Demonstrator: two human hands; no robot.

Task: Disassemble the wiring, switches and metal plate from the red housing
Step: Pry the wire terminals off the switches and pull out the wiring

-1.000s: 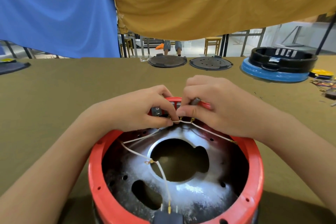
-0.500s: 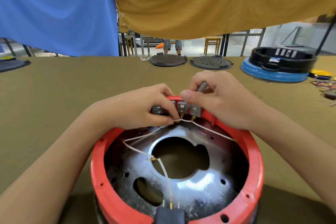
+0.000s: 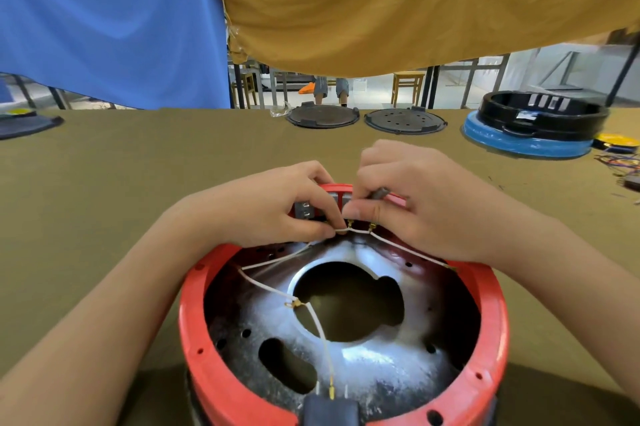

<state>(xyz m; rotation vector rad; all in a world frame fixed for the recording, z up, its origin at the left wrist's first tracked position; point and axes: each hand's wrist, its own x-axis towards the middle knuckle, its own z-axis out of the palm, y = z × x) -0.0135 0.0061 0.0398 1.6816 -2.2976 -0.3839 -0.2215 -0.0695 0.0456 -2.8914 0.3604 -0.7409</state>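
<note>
Item: round red plastic housing, on the olive-cloth table before me, shiny perforated metal plate inside. My left hand pinches the thin white wiring at the far rim. My right hand grips a small grey switch there.

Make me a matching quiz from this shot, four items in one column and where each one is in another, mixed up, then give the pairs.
Things:
1. metal plate
2. white wires
3. black ring on blue base
4. two dark round lids

Places:
A. far right of the table
B. far edge of the table, side by side
C. bottom of the red housing
D. strung across the inside of the housing

Pairs: 1-C, 2-D, 3-A, 4-B
</note>
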